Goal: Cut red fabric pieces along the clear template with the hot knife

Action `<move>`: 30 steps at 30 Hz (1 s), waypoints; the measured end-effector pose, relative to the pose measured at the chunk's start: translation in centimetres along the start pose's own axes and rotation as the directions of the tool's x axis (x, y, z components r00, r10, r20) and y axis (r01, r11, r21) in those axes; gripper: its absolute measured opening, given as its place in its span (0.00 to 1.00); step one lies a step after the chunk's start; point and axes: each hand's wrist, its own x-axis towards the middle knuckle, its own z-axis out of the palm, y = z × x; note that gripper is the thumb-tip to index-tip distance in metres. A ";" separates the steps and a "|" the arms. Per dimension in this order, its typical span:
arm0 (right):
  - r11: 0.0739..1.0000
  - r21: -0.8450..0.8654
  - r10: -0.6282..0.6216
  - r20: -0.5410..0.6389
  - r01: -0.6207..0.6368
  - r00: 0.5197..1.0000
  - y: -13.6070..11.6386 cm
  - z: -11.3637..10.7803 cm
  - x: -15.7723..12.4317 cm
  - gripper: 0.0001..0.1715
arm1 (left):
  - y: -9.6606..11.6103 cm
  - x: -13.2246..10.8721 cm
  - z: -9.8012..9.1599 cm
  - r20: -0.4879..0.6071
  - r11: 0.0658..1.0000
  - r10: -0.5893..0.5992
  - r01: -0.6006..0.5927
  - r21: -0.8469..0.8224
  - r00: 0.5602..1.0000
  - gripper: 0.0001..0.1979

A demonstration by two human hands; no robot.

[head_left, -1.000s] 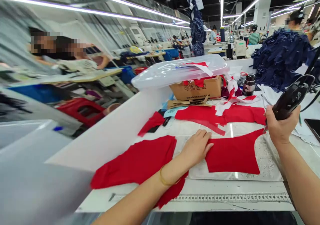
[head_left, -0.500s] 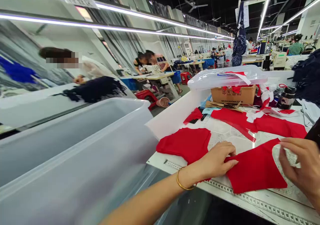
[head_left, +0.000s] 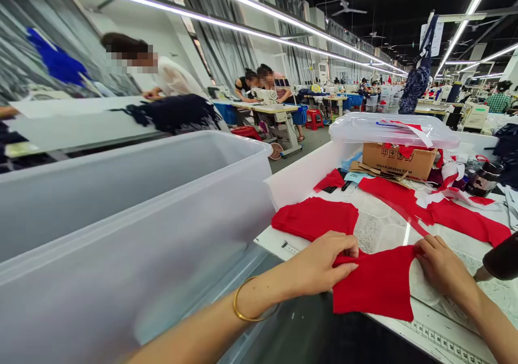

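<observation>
Between my two hands a red fabric piece [head_left: 374, 283] is stretched out at the table's front edge, its lower part hanging over the edge. My left hand [head_left: 324, 261], with a gold bangle at the wrist, pinches its upper left corner. At the upper right corner my right hand [head_left: 439, 261] grips the cloth with fingers closed. Just behind my left hand lies a stack of red fabric pieces [head_left: 313, 216]. Farther back on the table, another red piece [head_left: 465, 219] lies spread out. A measuring tape [head_left: 441, 342] runs along the front edge, partly covered by the cloth.
A large translucent plastic bin [head_left: 133, 213] stands at my left. At the table's back are a cardboard box [head_left: 399, 161] under a clear plastic lid [head_left: 392, 129], and a dark bottle [head_left: 484, 179]. A dark machine part [head_left: 502, 258] juts in at right. Co-workers sit or stand beyond.
Both hands have moved left and toward the table's front edge with the red fabric piece. My right hand has closed on its corner. The camera view has turned slightly left.
</observation>
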 end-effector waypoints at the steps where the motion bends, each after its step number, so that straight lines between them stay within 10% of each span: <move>1: 1.000 0.005 -0.005 -0.006 0.006 1.000 -0.2 -0.1 0.3 0.11 | -0.4 -0.2 -0.3 -0.014 1.000 0.001 0.000 0.015 1.000 0.05; 5: 0.999 0.012 -0.040 -0.225 0.043 0.973 -2.3 -2.1 2.4 0.11 | -2.5 -0.4 -2.1 -0.201 0.971 0.131 -0.084 0.225 0.971 0.05; 11: 0.994 0.058 -0.043 -0.602 0.097 0.798 -8.8 -4.9 6.4 0.03 | -8.0 0.0 -6.0 -0.482 0.617 0.494 0.099 0.780 0.724 0.14; 20: 0.942 0.169 -0.265 -0.159 0.291 0.951 -12.6 1.4 3.0 0.10 | -15.6 -1.7 -4.0 -0.468 0.548 0.313 0.246 0.800 0.826 0.17; 30: 0.953 0.236 -0.136 -0.222 0.189 0.965 -9.7 -0.6 -0.1 0.08 | -14.8 -1.1 -3.0 -0.478 0.605 0.259 0.245 0.758 0.839 0.23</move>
